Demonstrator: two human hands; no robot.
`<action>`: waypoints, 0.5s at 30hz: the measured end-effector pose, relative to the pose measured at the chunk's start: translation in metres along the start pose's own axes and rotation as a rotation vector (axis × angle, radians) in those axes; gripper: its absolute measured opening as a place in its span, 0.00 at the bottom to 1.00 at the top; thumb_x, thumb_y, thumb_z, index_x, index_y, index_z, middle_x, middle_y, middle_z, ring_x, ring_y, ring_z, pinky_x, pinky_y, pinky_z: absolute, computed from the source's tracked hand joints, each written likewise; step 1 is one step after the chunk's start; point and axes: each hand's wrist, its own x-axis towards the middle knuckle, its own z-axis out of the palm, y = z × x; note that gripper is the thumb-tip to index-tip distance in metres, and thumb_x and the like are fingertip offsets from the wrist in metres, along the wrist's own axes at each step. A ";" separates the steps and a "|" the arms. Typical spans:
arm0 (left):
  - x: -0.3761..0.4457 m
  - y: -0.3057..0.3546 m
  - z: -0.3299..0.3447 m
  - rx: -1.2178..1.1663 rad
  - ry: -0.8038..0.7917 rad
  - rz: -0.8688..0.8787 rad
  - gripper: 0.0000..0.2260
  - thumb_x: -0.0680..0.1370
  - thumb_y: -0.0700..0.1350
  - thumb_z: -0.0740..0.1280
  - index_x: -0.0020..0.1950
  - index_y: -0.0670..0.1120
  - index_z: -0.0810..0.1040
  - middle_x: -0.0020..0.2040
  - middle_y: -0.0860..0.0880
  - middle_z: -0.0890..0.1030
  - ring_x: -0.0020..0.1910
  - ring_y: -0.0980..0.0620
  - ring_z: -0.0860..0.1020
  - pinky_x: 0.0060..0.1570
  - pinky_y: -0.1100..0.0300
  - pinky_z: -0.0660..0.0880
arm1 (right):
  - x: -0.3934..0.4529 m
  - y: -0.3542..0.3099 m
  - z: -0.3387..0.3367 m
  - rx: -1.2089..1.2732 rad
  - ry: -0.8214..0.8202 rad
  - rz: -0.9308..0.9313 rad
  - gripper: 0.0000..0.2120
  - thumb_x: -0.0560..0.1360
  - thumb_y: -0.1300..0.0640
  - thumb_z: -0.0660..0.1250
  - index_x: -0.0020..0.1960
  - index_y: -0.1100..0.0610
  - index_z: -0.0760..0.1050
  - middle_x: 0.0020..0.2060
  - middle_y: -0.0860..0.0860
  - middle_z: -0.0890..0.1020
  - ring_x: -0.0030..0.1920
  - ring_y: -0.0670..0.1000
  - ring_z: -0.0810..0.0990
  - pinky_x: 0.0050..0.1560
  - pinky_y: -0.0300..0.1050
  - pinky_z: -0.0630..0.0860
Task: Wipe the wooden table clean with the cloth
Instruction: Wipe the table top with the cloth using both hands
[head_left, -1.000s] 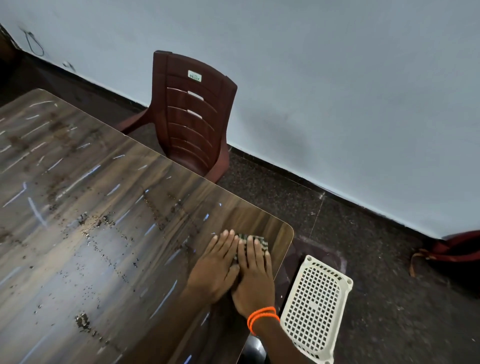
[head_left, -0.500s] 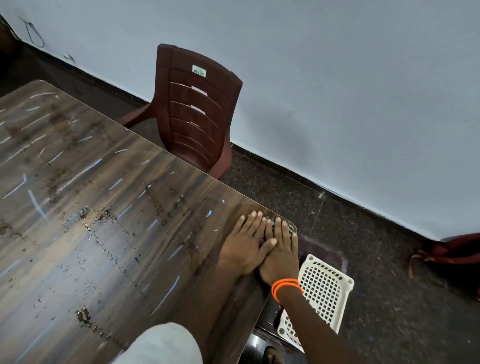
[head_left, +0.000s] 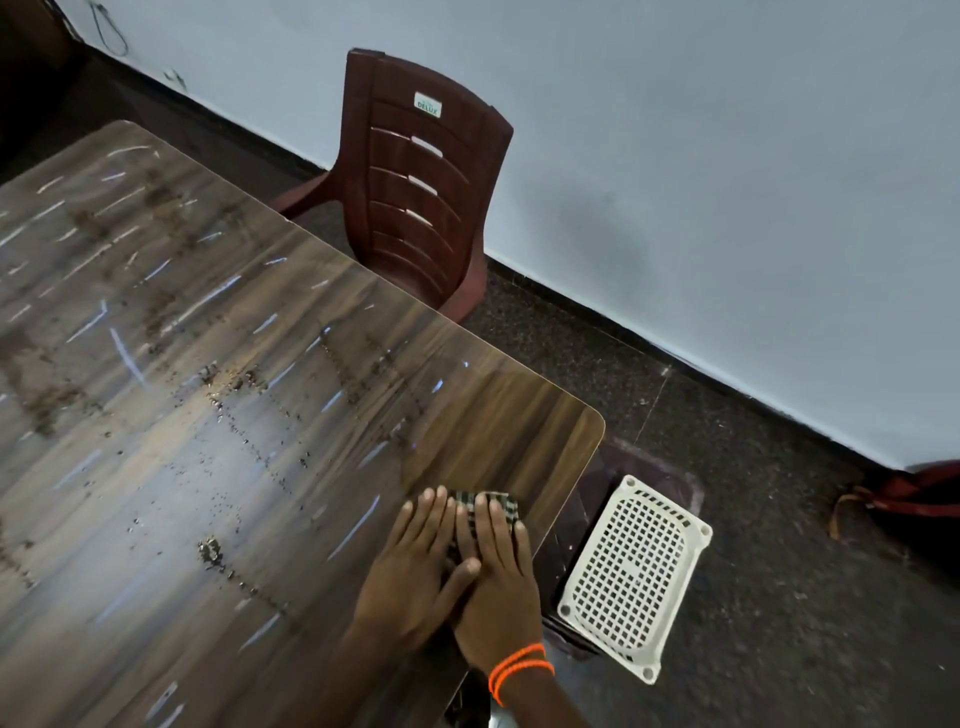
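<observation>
A wooden table (head_left: 218, 395) fills the left of the view, strewn with dark crumbs and white streaks. Near its right edge lies a small dark checked cloth (head_left: 506, 505), mostly covered by my hands. My left hand (head_left: 415, 566) and my right hand (head_left: 498, 582) lie side by side, fingers straight, pressing flat on the cloth. Only the cloth's far end shows past my fingertips. The patch of table toward the far right corner looks free of crumbs.
A white perforated plastic basket (head_left: 636, 574) lies on the dark floor just right of the table edge. A maroon plastic chair (head_left: 415, 182) stands against the pale wall beyond the table. A red bag (head_left: 914, 491) sits at the far right.
Both hands pushed the cloth out to the table's far right corner half a second ago, then drew it back toward me along the right edge.
</observation>
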 end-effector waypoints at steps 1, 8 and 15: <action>-0.009 0.010 0.007 -0.003 -0.006 -0.002 0.35 0.84 0.66 0.48 0.83 0.45 0.52 0.84 0.45 0.50 0.82 0.51 0.42 0.80 0.47 0.48 | -0.014 0.007 -0.001 -0.010 0.004 0.001 0.34 0.79 0.46 0.60 0.82 0.51 0.54 0.82 0.50 0.55 0.82 0.52 0.52 0.77 0.58 0.54; 0.049 0.067 0.021 -0.004 0.020 -0.029 0.38 0.83 0.68 0.42 0.82 0.41 0.57 0.83 0.41 0.54 0.83 0.48 0.45 0.80 0.46 0.49 | 0.005 0.080 -0.022 -0.156 -0.042 0.044 0.36 0.80 0.46 0.60 0.83 0.50 0.48 0.83 0.51 0.50 0.82 0.52 0.45 0.78 0.61 0.55; 0.051 0.035 0.013 0.067 0.051 -0.065 0.36 0.83 0.67 0.41 0.83 0.44 0.52 0.84 0.46 0.50 0.82 0.53 0.41 0.80 0.48 0.45 | 0.028 0.049 -0.019 -0.127 -0.021 0.044 0.33 0.79 0.49 0.55 0.82 0.57 0.53 0.82 0.57 0.54 0.82 0.55 0.48 0.79 0.60 0.55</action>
